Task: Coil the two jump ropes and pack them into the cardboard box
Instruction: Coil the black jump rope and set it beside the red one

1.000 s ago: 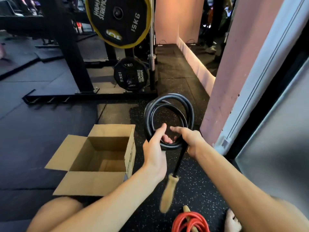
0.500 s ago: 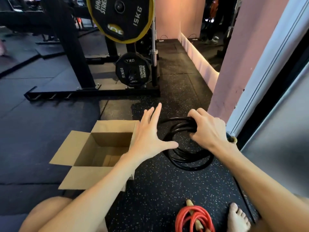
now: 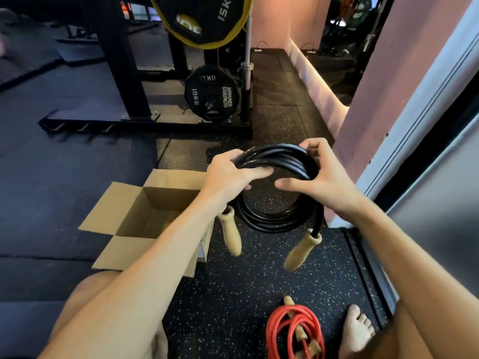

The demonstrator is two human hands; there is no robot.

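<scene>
The black jump rope (image 3: 274, 218) is wound into a round coil held above the floor. My left hand (image 3: 230, 172) grips the coil's upper left and my right hand (image 3: 320, 177) grips its upper right. Two wooden handles (image 3: 302, 251) dangle below the coil. An open cardboard box (image 3: 134, 203) stands on the floor to the left, partly behind my left forearm. The red jump rope (image 3: 294, 330) lies coiled on the floor near my bare foot (image 3: 356, 330), its wooden handles tucked in the loops.
A black weight rack (image 3: 145, 124) with a 10 kg plate (image 3: 211, 95) and a 15 kg plate (image 3: 204, 19) stands beyond the box. A pink wall (image 3: 368, 99) and a white frame (image 3: 414, 112) rise close on the right. My bent knees fill the bottom corners.
Half a second ago the black coil lay low under my right hand with my left hand open; now both hands hold it up and the handles hang free.
</scene>
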